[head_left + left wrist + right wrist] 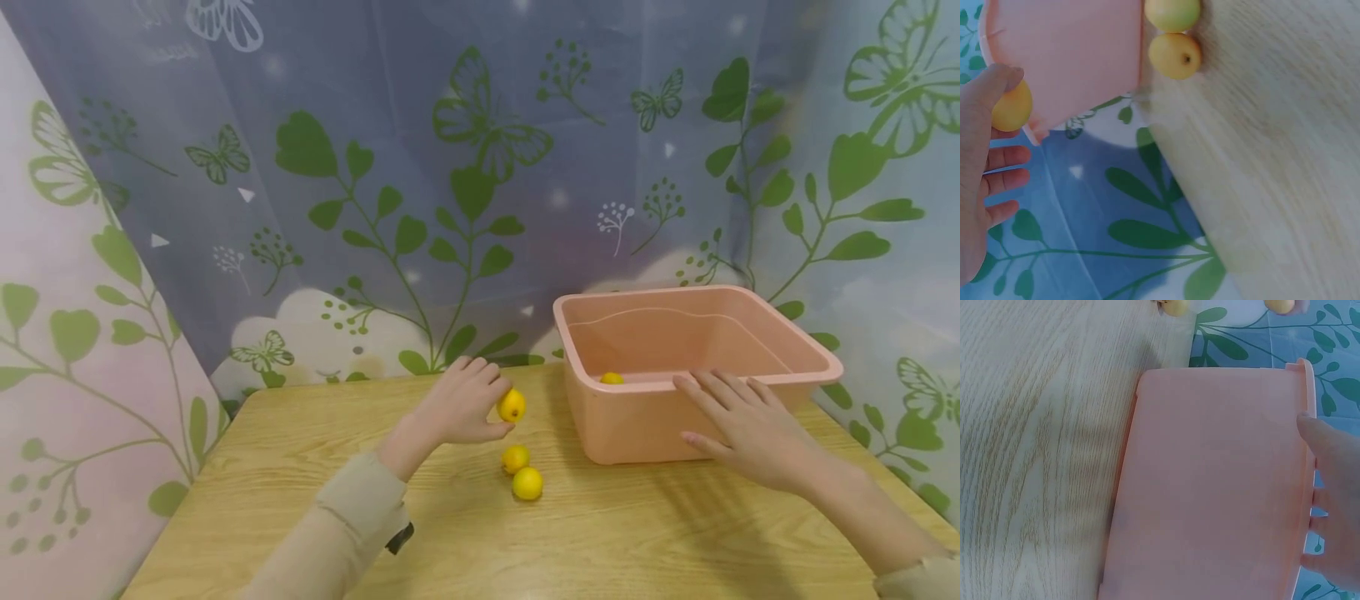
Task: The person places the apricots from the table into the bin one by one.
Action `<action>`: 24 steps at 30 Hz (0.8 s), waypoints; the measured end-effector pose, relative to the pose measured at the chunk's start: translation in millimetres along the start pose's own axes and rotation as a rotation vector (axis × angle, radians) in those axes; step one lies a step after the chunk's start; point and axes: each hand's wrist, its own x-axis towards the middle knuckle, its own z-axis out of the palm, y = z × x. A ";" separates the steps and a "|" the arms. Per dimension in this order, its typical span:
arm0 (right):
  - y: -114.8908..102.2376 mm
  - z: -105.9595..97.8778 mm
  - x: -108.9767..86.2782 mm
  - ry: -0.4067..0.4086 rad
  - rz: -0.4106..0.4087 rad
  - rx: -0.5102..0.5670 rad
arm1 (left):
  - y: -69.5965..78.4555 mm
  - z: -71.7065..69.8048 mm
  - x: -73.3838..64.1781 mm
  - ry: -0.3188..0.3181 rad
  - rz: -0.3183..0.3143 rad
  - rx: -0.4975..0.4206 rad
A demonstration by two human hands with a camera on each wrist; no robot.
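My left hand (461, 404) pinches a yellow lemon (512, 406) between thumb and fingers above the table, left of the pink plastic basin (645, 429). In the left wrist view the lemon (1015, 107) sits under the thumb, with the other fingers extended. Two more lemons lie close together on the table below that hand, a rear one (515, 459) and a front one (528, 483). Another lemon (612, 378) shows inside the basin, partly hidden by its front wall. My right hand (757, 425) rests at the basin's front rim, fingers fairly straight and thumb against the outer wall.
The basin stands at the back right of the wooden table (300, 467). Behind the table hangs a blue-grey cloth (390, 108) printed with green leaves and butterflies. A dark strap piece (401, 538) shows under my left sleeve (352, 508).
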 end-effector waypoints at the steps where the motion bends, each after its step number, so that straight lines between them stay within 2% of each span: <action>1: -0.2 -0.5 0.1 -0.009 0.005 0.002 | 0.3 -2.5 2.4 0.002 0.003 0.005; 15: -2.0 -2.9 0.9 -0.018 0.010 0.008 | 6.6 -25.7 45.0 0.028 0.030 0.055; 18: -1.5 -2.9 0.7 -0.018 0.012 0.006 | 8.2 -28.9 55.8 0.012 0.018 0.046; 24: -1.2 -2.0 0.2 -0.006 0.004 -0.006 | 9.3 -33.2 76.9 -0.062 -0.011 0.041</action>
